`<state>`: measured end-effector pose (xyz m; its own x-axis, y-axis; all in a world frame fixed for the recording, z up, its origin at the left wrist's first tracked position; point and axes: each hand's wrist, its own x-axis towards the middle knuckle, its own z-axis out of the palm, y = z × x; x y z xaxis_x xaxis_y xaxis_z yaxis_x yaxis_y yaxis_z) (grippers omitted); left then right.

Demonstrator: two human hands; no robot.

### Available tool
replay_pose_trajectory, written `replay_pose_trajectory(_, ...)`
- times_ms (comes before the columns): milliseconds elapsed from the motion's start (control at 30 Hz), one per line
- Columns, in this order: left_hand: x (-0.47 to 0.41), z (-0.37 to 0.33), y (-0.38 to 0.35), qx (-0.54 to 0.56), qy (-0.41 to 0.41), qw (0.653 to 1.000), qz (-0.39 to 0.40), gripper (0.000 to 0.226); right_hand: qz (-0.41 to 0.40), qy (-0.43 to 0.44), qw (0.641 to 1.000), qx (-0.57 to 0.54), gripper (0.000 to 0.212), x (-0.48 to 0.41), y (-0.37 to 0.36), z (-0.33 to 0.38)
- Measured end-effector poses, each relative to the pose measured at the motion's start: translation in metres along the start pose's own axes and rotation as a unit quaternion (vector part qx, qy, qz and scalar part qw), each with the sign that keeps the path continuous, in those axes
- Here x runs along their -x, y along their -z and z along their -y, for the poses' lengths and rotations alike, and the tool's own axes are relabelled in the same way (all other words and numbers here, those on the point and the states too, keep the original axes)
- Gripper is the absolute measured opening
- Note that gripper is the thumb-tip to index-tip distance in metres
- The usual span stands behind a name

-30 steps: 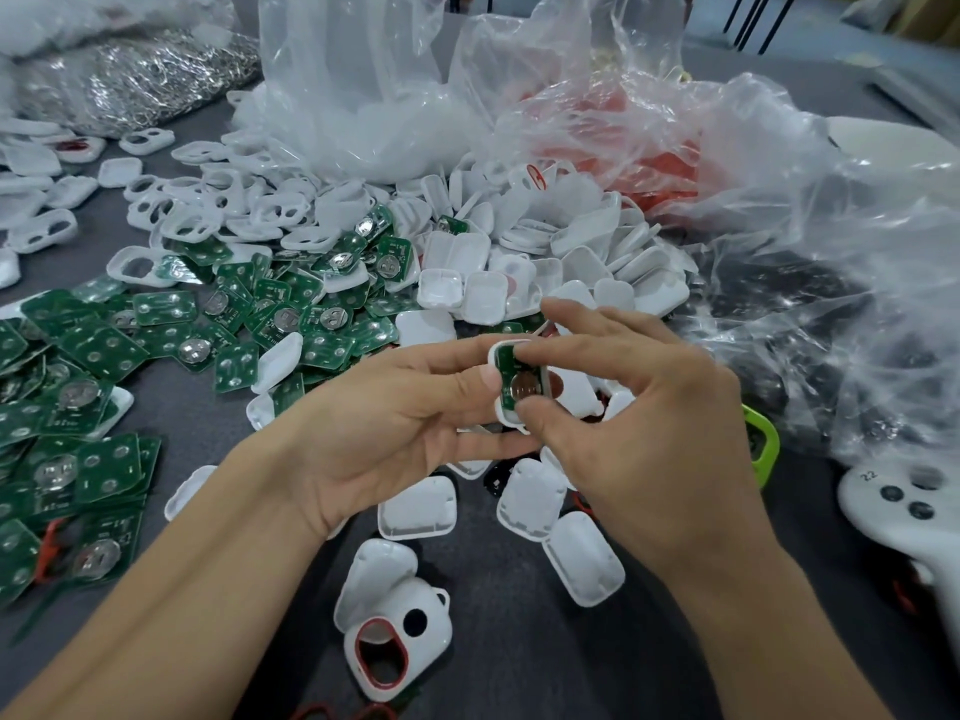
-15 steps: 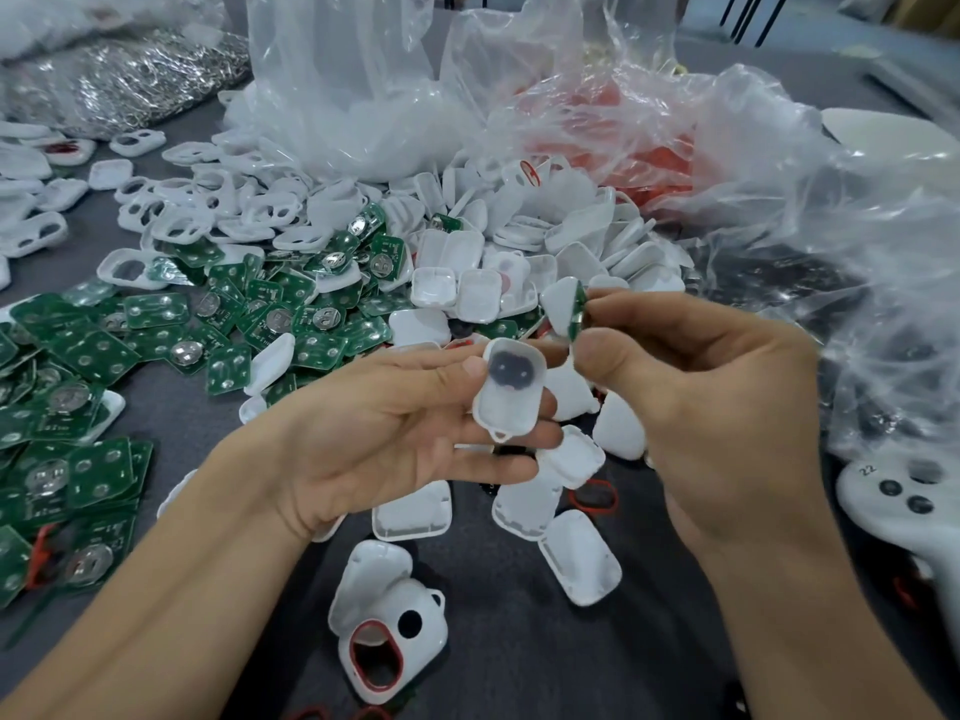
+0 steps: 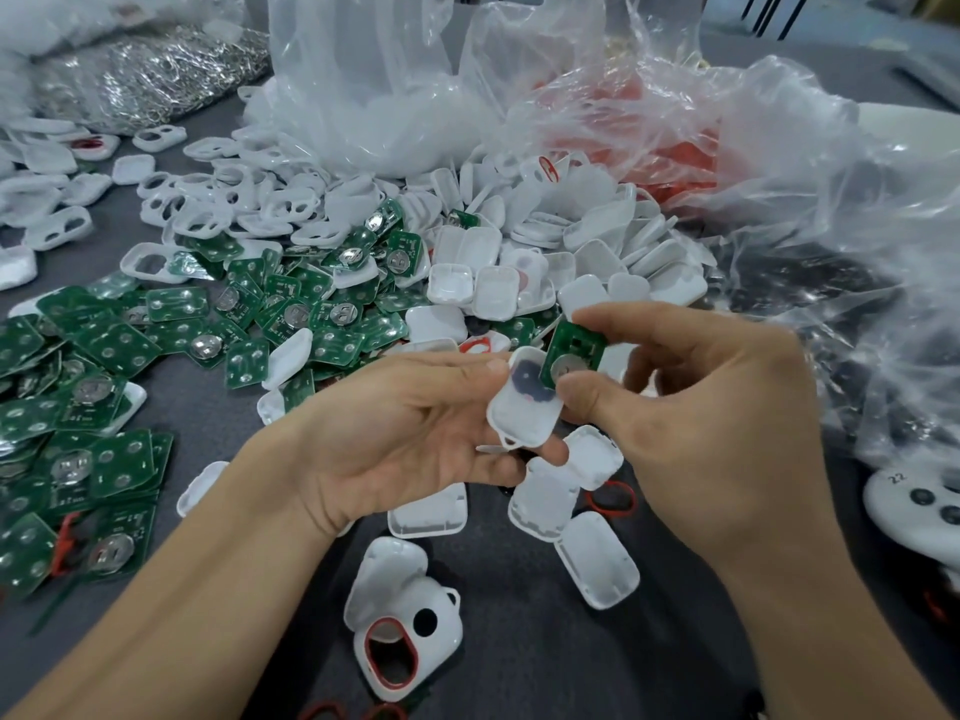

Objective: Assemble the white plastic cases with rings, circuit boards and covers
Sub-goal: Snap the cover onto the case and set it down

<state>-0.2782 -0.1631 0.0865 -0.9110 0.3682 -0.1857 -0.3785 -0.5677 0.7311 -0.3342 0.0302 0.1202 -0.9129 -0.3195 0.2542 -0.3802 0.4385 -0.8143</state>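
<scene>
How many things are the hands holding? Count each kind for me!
White case: 1, held in the left hand
Green circuit board: 1, pinched in the right hand
Total: 2

Two hands were counted, the left hand [image 3: 410, 433] and the right hand [image 3: 701, 423]. Held items numbered one white case [image 3: 524, 413] and one circuit board [image 3: 569, 356]. The loose green boards [image 3: 119, 350] heaped at left ran to several dozen, too many to count. The white covers [image 3: 597, 252] in the middle heap likewise numbered dozens, as did the holed case fronts [image 3: 218, 200] farther left. One fitted case front [image 3: 410, 636] carried one red ring [image 3: 390, 652]; one loose red ring [image 3: 612, 498] showed plainly. Clear plastic bags [image 3: 374, 96] numbered at least three; bag of metal rings [image 3: 150, 80], one; white device [image 3: 914, 506] with dark buttons, one.
</scene>
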Motion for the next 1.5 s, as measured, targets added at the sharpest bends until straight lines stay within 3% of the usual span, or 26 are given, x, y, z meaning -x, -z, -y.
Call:
replay_pose_trajectory(100,0.000,0.001,-0.001,-0.005,0.007,1.000,0.004,0.029,-0.011,0.002,1.000,-0.009,0.025,0.001,0.001,0.005)
replay_pose_trajectory(267,-0.001,0.000,-0.003,-0.005,0.010,1.000,-0.012,0.034,0.016,-0.089,0.965,-0.247,0.024,-0.006,0.004,0.003)
replay_pose_trajectory(367,-0.001,0.000,-0.003,0.008,0.016,1.000,-0.011,0.031,0.055,-0.108,0.945,-0.303,0.026,-0.008,0.004,0.001)
replay_pose_trajectory(867,-0.001,0.001,-0.006,-0.012,0.030,0.999,-0.018,0.030,0.106,-0.032,0.981,-0.161,0.013,-0.004,-0.007,-0.008)
replay_pose_trajectory(1133,-0.002,0.001,-0.006,0.001,0.015,1.000,-0.020,0.029,0.031,-0.001,0.996,-0.083,0.017,0.005,-0.012,0.001)
replay_pose_trajectory(1267,-0.002,0.001,-0.006,0.024,0.006,1.000,0.006,0.029,-0.041,0.066,0.997,0.002,0.013,0.010,-0.018,0.005)
replay_pose_trajectory(1500,-0.004,0.004,-0.002,0.019,-0.009,0.999,-0.032,0.036,-0.070,0.077,0.995,0.004,0.012,0.011,-0.024,0.002)
